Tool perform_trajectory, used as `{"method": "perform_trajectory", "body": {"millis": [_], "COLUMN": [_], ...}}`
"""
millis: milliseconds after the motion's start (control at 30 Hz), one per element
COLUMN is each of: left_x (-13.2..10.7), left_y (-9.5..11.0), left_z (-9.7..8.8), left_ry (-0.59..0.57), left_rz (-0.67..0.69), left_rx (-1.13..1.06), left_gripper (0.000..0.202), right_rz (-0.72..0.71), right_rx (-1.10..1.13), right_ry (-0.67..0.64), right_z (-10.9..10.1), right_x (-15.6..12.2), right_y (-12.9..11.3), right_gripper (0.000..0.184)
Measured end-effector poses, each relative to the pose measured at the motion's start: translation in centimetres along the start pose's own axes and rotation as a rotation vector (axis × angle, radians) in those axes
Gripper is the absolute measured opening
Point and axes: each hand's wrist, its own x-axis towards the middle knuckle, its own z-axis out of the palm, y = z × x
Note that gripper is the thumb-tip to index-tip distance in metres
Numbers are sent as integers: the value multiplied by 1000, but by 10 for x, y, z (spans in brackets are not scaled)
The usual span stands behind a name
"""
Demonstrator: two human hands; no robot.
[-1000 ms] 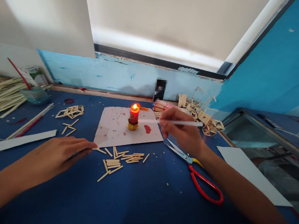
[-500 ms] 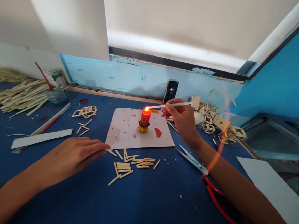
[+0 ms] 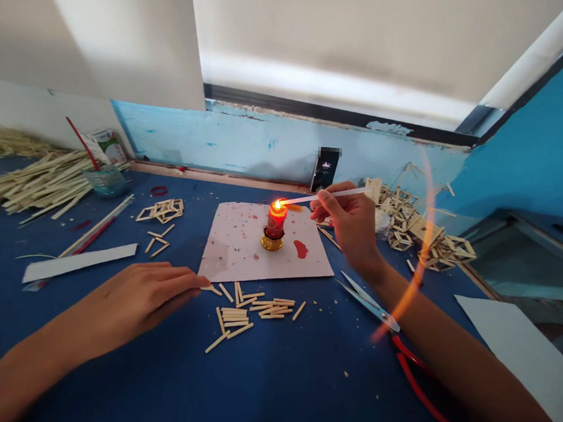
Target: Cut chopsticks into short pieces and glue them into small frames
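My right hand [image 3: 351, 219] pinches a thin translucent white glue stick [image 3: 338, 194], its tip at the flame of a lit red candle [image 3: 276, 225]. The candle stands upright in a gold holder on a wax-spotted white sheet [image 3: 233, 246]. By the sheet's near left corner, my left hand [image 3: 160, 292] is closed, fingers together and palm down. A short wooden stick [image 3: 215, 290] shows at its fingertips, partly hidden by them. Several more cut wooden sticks [image 3: 235, 320] lie loose just right of that hand.
Red-handled scissors [image 3: 375, 311] lie open under my right forearm. Stick frames [image 3: 163, 210] lie at left, with more piled [image 3: 415, 227] at right. Long sticks [image 3: 33, 177] and a glass bowl [image 3: 105, 179] fill the back left. A phone [image 3: 325, 169] leans on the wall.
The view has shifted slightly. My right hand still holds the glue stick at the flame, and my left hand stays by the loose sticks, its fingertips barely moved.
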Motion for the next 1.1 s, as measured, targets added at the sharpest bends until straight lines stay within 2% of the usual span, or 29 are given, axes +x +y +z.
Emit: {"method": "perform_trajectory", "body": {"millis": [167,367,733,900,1100], "left_x": [-2,0,-2,-1,2], "left_y": [-1,-1,-2,-1,2], "left_z": [0,1,1,1,-2], "left_ry": [-12,48,30,58,40], "left_rz": [36,58,79,97,97], "left_rx": [45,70,107,122,125], "left_gripper": [35,34,36,39,39], "right_rz": [16,23,24,-1,-11], "right_rx": [6,44,46,52,35], "right_ry": [-8,-7,-16,-6,-14], "right_z": [0,0,1,1,1], "right_x": [-1,-1,-1,-1,0], "right_y": [2,0,-4,-1,2], "right_gripper": [26,25,19,21,20]}}
